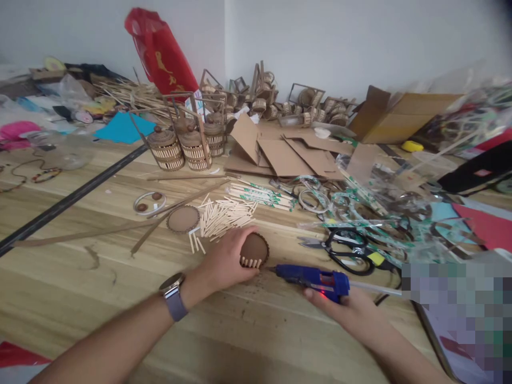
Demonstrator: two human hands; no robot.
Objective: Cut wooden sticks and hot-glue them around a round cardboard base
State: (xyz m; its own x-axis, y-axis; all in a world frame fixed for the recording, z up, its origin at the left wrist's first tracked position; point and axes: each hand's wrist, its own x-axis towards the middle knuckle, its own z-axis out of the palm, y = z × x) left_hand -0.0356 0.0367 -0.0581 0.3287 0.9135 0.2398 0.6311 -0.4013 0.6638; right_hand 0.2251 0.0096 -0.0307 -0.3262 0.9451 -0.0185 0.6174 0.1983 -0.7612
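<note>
My left hand (230,258) grips a round brown cardboard disc (255,248) by its left side, tilted up off the table. A short row of small wooden sticks (251,262) stands along the disc's near edge. My right hand (348,306) is closed around a blue glue gun (314,278), a red light glowing on it and a clear glue stick (376,288) in its back end. The gun's nozzle points left, close to the disc's lower right rim; whether it touches I cannot tell. Beyond my left hand lies a pile of short cut sticks (226,216).
A second round cardboard disc (183,219) lies left of the pile. Black-handled scissors (348,249) rest right of centre. Wrapped chopsticks (260,196), cardboard sheets (290,154) and finished little baskets (165,152) stand or lie further back. Torn wrappers (352,202) clutter the right.
</note>
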